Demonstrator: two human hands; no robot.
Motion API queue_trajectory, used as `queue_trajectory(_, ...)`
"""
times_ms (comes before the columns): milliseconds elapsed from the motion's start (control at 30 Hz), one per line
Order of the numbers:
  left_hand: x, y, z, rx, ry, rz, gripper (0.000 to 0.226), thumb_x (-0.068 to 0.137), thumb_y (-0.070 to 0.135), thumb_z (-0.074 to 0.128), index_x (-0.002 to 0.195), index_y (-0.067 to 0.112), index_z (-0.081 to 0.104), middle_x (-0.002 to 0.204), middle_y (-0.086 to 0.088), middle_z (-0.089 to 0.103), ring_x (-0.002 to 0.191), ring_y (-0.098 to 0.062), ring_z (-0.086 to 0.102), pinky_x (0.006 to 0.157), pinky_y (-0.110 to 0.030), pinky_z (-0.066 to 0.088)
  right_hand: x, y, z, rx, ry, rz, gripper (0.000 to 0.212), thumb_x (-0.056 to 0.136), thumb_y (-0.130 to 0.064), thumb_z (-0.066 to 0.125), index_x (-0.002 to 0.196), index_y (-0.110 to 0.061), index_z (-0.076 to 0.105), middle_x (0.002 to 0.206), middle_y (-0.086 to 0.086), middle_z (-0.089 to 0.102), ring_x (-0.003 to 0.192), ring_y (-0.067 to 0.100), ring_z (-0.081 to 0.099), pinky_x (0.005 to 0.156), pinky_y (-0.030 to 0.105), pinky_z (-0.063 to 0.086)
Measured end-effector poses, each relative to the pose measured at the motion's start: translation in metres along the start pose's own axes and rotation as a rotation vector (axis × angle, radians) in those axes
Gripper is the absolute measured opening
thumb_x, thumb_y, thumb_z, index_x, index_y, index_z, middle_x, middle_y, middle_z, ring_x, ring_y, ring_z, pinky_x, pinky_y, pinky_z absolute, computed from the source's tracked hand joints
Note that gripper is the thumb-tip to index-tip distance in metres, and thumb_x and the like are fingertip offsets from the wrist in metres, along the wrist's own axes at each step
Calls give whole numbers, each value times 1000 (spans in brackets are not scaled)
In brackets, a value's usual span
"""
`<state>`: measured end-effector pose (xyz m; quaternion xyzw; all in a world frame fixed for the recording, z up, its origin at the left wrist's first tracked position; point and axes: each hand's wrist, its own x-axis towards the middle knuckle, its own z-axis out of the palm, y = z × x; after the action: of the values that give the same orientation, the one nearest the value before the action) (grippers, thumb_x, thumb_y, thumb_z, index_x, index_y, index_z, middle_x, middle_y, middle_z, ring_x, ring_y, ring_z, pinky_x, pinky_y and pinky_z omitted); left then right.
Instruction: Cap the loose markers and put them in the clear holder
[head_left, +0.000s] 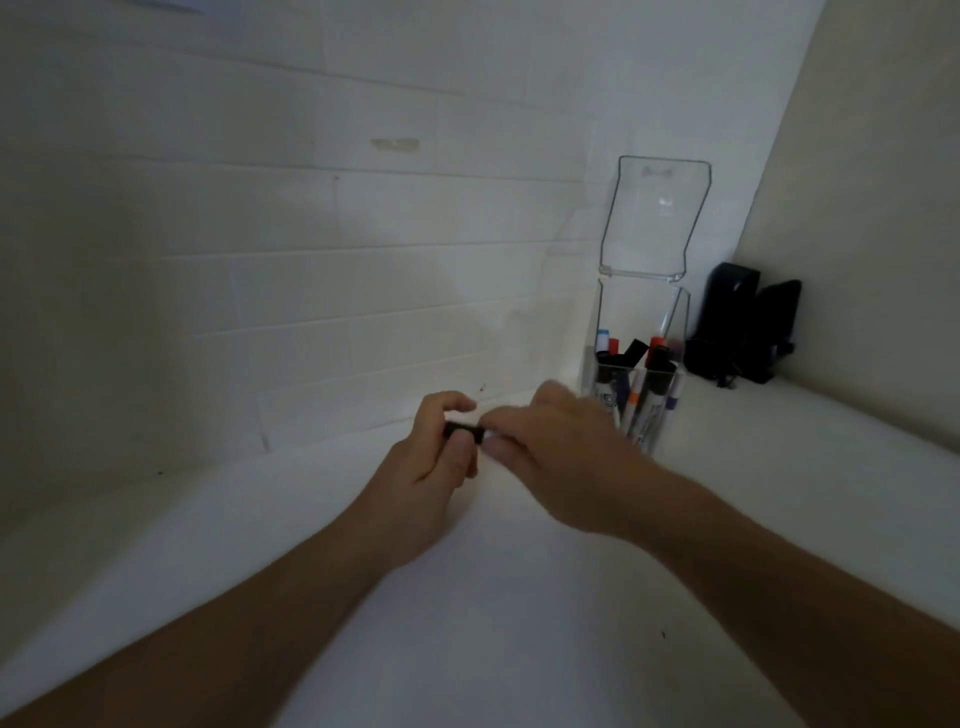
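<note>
I see my left hand (441, 447) pinching a black cap (464, 431) just left of the clear holder (631, 358), while my right hand (545, 441) grips what I take to be the marker; its barrel is hidden under my fingers. Both meet above the white counter (519, 597). The marker should be light, stiff and smooth, so I would hold it mid-barrel and press the cap straight on. The holder already stands full of capped markers (636, 400), lid up.

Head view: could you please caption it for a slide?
Both hands pressing a black cap onto a marker beside the clear holder.
</note>
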<state>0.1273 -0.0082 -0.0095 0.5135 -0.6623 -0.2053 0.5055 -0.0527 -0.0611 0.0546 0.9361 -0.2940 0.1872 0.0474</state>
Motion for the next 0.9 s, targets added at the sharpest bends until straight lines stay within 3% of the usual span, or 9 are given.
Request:
queue_trajectory(100,0,-3,2,85,-42,38,44,95,59,30,132,36,40,90,7,63,84,-12,60,79,-31,49,0,20,-55,229,286,152,18,105,-34,45,114,-29,60,86,-15,48,72,2,48,64,15,36)
queue_trajectory(200,1,-5,8,326,-119,81,39,95,59,30,128,43,46,96,15,59,90,-8,55,79,-29,45,4,63,-88,317,591,334,20,103,-30,52,120,-23,59,103,-5,58,86,12,58,77,32,52)
queue_trajectory(300,-4,0,14,524,-228,135,50,93,63,25,132,40,46,110,18,55,104,-4,47,89,-25,40,3,96,-84,269,530,445,18,102,-27,55,120,-21,56,95,-8,62,80,5,62,75,32,56)
queue_trajectory(467,-5,4,17,627,-254,157,53,93,64,22,129,37,50,112,15,56,107,-9,46,93,-29,42,-2,111,-61,235,442,430,50,102,-20,57,142,-32,31,94,0,64,77,14,66,70,32,59)
queue_trajectory(600,-6,5,18,652,-258,157,53,94,63,23,128,34,53,109,12,58,106,-11,48,93,-31,43,-1,107,-45,-125,345,433,18,104,-30,51,120,-22,51,93,6,63,88,21,57,78,43,55)
queue_trajectory(667,-7,5,17,659,-250,164,52,95,62,24,127,34,54,108,11,59,105,-12,48,92,-31,42,-4,108,-41,-379,261,424,23,106,-34,43,103,-17,59,82,3,60,82,23,53,78,41,50)
queue_trajectory(767,-6,4,17,685,-247,168,51,96,62,24,125,34,56,108,11,60,104,-13,49,91,-31,43,-10,114,-37,-439,208,398,39,107,-37,30,96,-18,62,74,1,57,76,23,48,72,39,45)
queue_trajectory(833,-5,3,18,706,-253,174,49,96,62,26,122,34,57,108,10,60,104,-14,49,92,-32,43,-11,117,-34,-452,142,397,42,105,-39,24,106,-22,62,92,3,61,87,25,51,77,41,46)
queue_trajectory(900,-5,3,18,729,-260,188,47,95,63,30,120,34,58,110,11,60,105,-14,50,93,-32,43,-16,115,-36,-315,233,445,42,105,-43,28,122,-27,62,125,1,57,111,28,48,87,46,46)
